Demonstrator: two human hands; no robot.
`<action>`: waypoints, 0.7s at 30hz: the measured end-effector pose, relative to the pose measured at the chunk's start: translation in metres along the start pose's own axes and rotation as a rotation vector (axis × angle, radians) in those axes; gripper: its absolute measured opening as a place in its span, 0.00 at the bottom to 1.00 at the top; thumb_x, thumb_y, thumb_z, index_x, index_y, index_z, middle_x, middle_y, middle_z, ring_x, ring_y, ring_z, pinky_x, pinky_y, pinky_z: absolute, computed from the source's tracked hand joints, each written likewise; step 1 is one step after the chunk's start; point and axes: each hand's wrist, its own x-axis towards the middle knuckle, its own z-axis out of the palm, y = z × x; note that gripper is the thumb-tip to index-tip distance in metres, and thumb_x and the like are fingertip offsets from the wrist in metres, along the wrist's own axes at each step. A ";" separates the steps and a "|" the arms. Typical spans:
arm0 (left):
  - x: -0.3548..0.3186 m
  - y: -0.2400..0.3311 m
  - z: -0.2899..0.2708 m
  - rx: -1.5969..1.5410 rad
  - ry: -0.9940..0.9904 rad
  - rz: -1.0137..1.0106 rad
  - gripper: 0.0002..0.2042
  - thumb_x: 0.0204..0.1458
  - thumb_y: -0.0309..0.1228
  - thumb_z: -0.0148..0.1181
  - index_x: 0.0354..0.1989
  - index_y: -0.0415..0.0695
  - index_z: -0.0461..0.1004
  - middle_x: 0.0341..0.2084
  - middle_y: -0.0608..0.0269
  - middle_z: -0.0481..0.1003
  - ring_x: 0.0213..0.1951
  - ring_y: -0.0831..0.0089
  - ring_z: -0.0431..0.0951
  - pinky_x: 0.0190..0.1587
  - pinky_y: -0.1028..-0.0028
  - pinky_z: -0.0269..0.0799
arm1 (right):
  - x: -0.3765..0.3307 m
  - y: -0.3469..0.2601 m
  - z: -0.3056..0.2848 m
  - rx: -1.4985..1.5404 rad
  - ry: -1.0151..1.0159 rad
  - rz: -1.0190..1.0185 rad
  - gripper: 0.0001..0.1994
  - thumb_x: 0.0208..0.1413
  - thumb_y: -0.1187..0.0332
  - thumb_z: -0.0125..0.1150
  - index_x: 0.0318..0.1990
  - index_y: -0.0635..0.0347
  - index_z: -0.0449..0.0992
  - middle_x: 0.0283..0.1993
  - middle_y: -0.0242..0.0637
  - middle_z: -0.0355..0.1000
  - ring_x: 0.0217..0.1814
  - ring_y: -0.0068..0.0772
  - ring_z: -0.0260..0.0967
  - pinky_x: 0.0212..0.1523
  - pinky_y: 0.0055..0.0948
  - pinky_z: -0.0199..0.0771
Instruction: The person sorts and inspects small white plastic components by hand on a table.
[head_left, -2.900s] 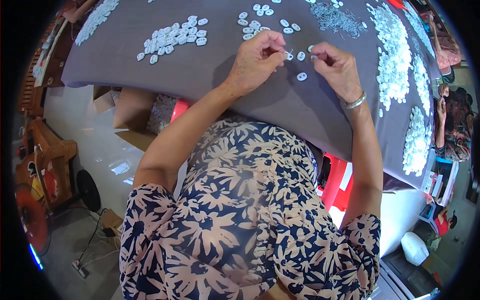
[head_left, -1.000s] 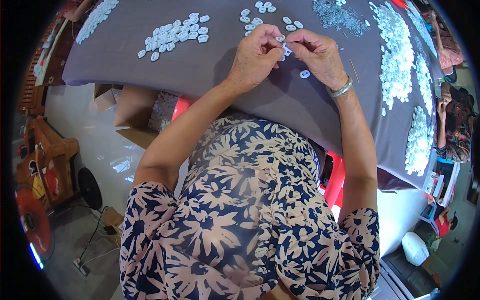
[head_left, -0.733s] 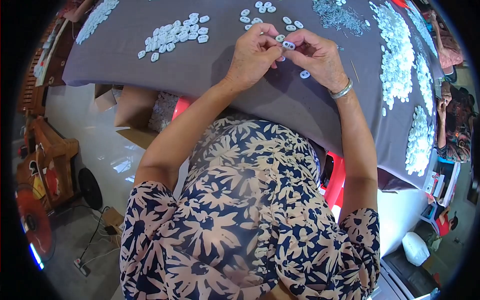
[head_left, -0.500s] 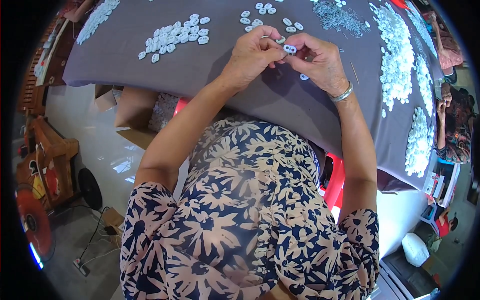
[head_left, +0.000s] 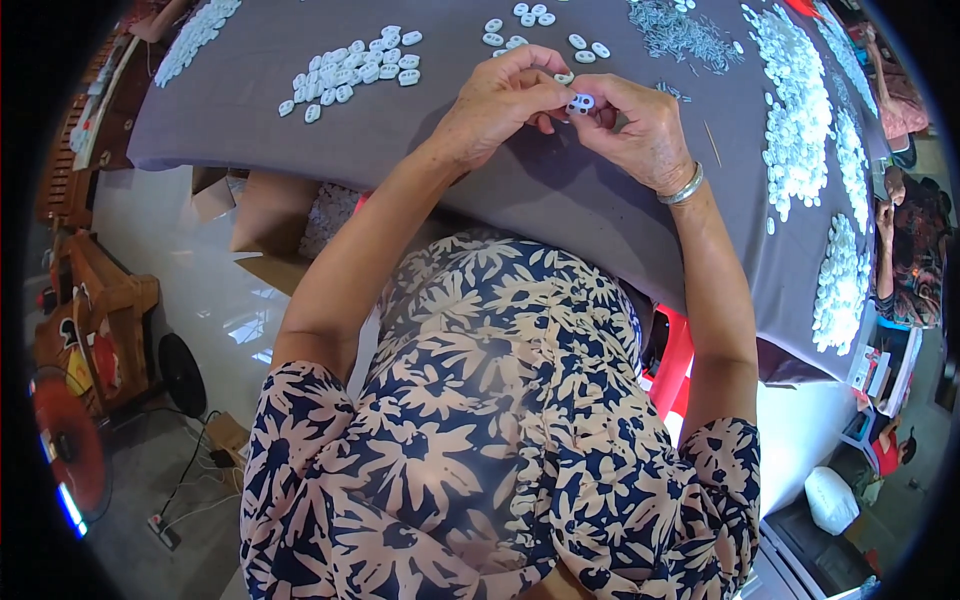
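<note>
Moving leftward since the earliest frame, where the hands were standing apart, the right hand (head_left: 640, 125) is now meeting the left hand (head_left: 490, 105). Both hands are holding a white oval two-hole piece (head_left: 582, 102) between them, over the grey tablecloth (head_left: 580, 220); each grip is narrow, the thumb closing toward the fingers. The step in hand is seeming to be a fitting or aligning of small parts, and the next move is probably calling for a steady pinch and gentle pressure. The piece is looking smooth and rigid, its two dark holes showing toward the camera. More dark marks are appearing at its lower edge, but I cannot tell whether a second piece is lying beneath. Thin grey pins (head_left: 685, 40) are lying heaped farther away.
</note>
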 end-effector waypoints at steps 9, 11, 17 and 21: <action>-0.001 -0.004 0.005 0.016 0.034 0.029 0.14 0.53 0.25 0.60 0.48 0.41 0.68 0.31 0.64 0.76 0.30 0.80 0.72 0.34 0.81 0.69 | -0.003 0.004 0.007 -0.037 0.004 -0.020 0.14 0.44 0.76 0.66 0.42 0.60 0.76 0.30 0.31 0.74 0.21 0.17 0.66 0.23 0.18 0.69; -0.002 -0.007 0.005 0.000 0.053 0.023 0.14 0.53 0.25 0.59 0.48 0.42 0.68 0.31 0.64 0.75 0.30 0.80 0.73 0.34 0.81 0.69 | -0.002 0.003 0.006 -0.031 -0.004 -0.004 0.15 0.44 0.75 0.67 0.42 0.60 0.75 0.32 0.31 0.73 0.22 0.17 0.66 0.23 0.19 0.69; -0.001 -0.009 0.005 0.007 0.069 0.036 0.13 0.54 0.23 0.58 0.47 0.42 0.68 0.29 0.65 0.75 0.31 0.81 0.73 0.33 0.80 0.68 | 0.000 0.004 0.006 -0.263 -0.062 -0.060 0.15 0.47 0.64 0.68 0.39 0.60 0.71 0.29 0.35 0.70 0.23 0.31 0.70 0.25 0.28 0.72; -0.002 -0.008 0.008 0.001 0.065 0.087 0.13 0.51 0.22 0.59 0.44 0.40 0.68 0.25 0.65 0.73 0.27 0.80 0.71 0.30 0.80 0.67 | -0.004 0.007 0.006 -0.351 -0.150 -0.076 0.13 0.53 0.61 0.62 0.33 0.60 0.67 0.27 0.40 0.68 0.26 0.46 0.70 0.27 0.37 0.71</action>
